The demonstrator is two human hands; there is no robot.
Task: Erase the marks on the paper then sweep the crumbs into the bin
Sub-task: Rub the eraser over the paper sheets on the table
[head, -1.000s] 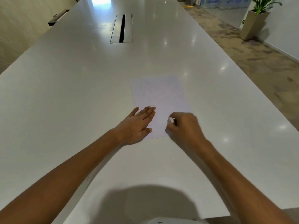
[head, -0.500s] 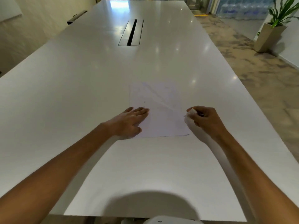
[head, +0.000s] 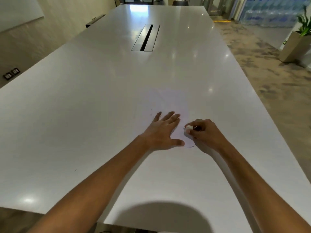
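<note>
A white sheet of paper (head: 168, 101) lies flat on the long white table (head: 101, 98), hard to tell from the tabletop. My left hand (head: 162, 131) rests flat on its near part with fingers straight and spread. Just to its right, my right hand (head: 204, 133) pinches a small white eraser (head: 189, 127) at the paper's near right corner. A few faint specks show on the paper beyond my left fingers. No bin is in view.
A cable hatch (head: 146, 37) is set into the table's far middle. Carpeted floor runs along the right, with a planter (head: 296, 46) at the far right. A wall runs along the left side.
My left hand slid right across the paper towards my right hand. My right hand drew back in from the paper's right edge with the eraser. The camera tilted up.
</note>
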